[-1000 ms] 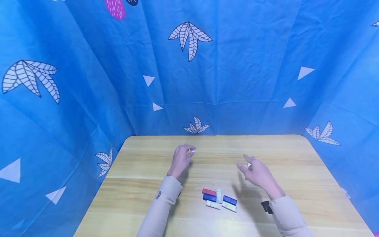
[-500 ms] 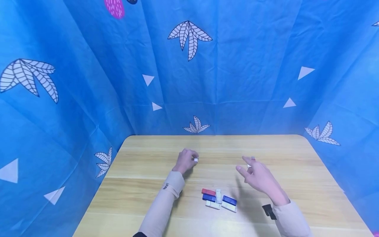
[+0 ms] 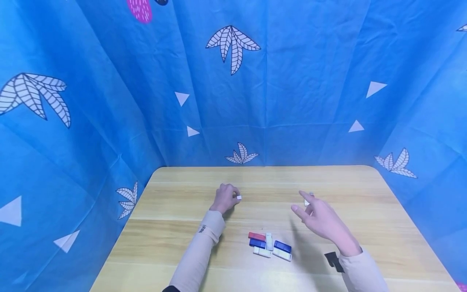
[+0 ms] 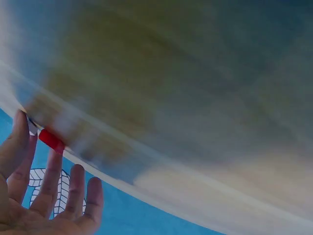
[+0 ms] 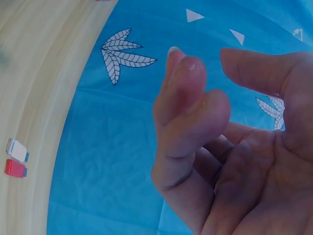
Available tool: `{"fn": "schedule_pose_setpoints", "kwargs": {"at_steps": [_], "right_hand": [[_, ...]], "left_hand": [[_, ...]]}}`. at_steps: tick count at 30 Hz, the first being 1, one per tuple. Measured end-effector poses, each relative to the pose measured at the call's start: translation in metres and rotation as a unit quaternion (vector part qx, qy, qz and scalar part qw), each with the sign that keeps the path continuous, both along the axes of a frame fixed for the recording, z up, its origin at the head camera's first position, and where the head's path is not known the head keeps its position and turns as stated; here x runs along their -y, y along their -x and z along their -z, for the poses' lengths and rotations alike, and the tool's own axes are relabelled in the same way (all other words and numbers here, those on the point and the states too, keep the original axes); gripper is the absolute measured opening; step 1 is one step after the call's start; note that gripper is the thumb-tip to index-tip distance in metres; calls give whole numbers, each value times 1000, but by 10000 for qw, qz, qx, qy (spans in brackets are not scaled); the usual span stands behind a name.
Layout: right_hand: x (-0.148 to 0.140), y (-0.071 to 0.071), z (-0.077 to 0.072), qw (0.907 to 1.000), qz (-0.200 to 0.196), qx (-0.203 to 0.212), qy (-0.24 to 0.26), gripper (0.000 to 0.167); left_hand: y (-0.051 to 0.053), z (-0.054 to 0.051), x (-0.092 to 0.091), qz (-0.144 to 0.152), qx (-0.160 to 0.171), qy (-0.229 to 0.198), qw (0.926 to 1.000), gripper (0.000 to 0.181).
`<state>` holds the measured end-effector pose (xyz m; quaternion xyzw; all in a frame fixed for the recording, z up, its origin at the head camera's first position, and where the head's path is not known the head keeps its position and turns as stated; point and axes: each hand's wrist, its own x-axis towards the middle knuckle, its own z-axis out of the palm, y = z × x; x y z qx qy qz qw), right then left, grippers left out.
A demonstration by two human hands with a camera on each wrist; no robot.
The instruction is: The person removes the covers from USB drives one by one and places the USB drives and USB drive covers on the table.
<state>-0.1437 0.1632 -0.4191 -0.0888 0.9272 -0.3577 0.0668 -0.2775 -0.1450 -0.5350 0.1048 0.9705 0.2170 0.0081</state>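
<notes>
My left hand (image 3: 224,198) is low over the table, left of centre. Its thumb and index finger pinch a small white piece (image 3: 238,197), probably a USB stick. In the left wrist view a red piece (image 4: 51,141) is against or close to the middle fingertip; whether it is held cannot be told. My right hand (image 3: 324,221) hovers over the right side, thumb and index finger apart, holding nothing. Just beyond it, partly hidden, lies a white USB stick (image 3: 306,202). The right wrist view shows a white stick (image 5: 17,150) beside a red stick (image 5: 15,168), both with blue connectors.
Nearer the front of the wooden table (image 3: 164,243) lies a cluster of USB sticks: a red one (image 3: 257,236), blue ones (image 3: 282,246) and white ones (image 3: 262,252). A blue patterned curtain (image 3: 303,81) hangs behind the table and along both sides.
With the white piece, my left hand has come down and slightly nearer, then shifted a little left. My right hand has barely moved. The cluster stays put.
</notes>
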Motion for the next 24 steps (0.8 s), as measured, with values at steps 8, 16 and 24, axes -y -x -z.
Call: {"fn": "schedule_pose_setpoints", "kwargs": {"at_steps": [8,16,24], "right_hand": [[-4,-3,1,9998,-5,-159,-133,77],[-6,-4,2,9994,-71,-307,-165,74],[-7,-4,2,9990,-30,-407,-207,67]], "left_hand": [[-5,-3,6,-99,223,-427,9988,9],[-8,-3,11,-42,351,-468,9983,9],[-5,-2,14,-149,479,-474,9976,8]]}}
